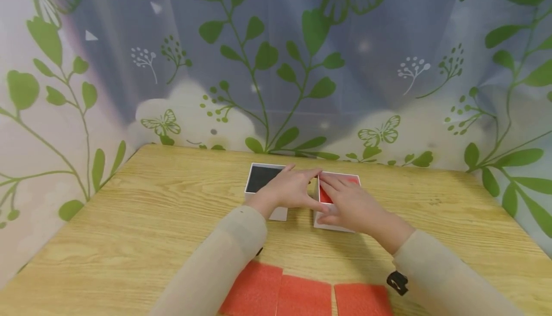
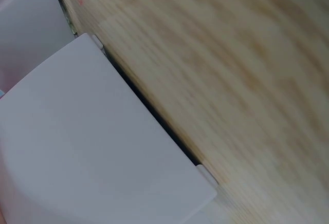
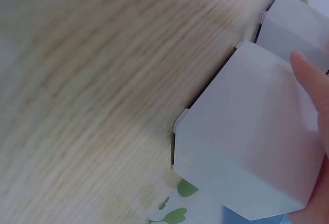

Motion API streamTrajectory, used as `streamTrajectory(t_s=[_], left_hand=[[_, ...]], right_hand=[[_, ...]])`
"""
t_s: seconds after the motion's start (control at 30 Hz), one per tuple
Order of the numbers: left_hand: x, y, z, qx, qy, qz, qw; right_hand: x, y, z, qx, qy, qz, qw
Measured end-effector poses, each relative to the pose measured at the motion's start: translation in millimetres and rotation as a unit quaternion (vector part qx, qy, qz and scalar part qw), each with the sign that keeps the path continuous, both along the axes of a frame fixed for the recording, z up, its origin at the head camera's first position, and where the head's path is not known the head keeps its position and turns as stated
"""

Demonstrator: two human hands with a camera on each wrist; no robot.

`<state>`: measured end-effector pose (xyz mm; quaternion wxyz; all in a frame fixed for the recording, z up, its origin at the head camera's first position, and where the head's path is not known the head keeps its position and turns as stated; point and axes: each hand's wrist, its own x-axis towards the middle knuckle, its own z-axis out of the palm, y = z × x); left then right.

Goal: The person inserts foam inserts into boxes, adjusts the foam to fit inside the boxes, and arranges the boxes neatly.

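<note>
Two white open-topped boxes stand side by side on the wooden table. The right box [image 1: 334, 224] has red pieces [image 1: 353, 181] inside. Dark material [image 1: 261, 178] fills the left box [image 1: 280, 214]. My left hand [image 1: 290, 189] reaches over the left box, its extended fingers and thumb touching the right box's rim. My right hand [image 1: 351, 207] lies over the right box with straight fingers at the red contents. In the right wrist view its thumb [image 3: 308, 75] is against the white side. The left wrist view shows mostly a white box wall [image 2: 92, 136].
Several flat red felt-like pieces [image 1: 304, 297] lie at the near table edge, between my forearms. A dark band [image 1: 397, 282] hangs by my right sleeve. Behind the table [image 1: 181, 210] hangs a curtain [image 1: 276, 67] printed with green leaves and butterflies.
</note>
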<state>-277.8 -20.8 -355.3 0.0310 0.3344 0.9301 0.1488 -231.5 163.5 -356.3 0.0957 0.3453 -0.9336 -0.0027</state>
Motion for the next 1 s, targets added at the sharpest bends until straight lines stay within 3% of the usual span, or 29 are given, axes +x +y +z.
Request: streamTrajectory(t_s=[0.4,0.67,1.0], left_hand=[[-0.1,-0.3,2.0,-0.010,-0.001,0.005,0.9999],[-0.8,-1.0,-1.0,-0.007,0.005,0.007,0.9999],[0.6,1.1,0.7,-0.013,-0.005,0.012,0.9998]], right_hand=[[17.8,-0.6,4.3,-0.025,-0.028,-0.005,0.999],[21.9,6.2,-1.1,-0.039,0.003,0.038,0.999],[28.8,18.5,2.7,-0.068,0.036,0.048,0.996]])
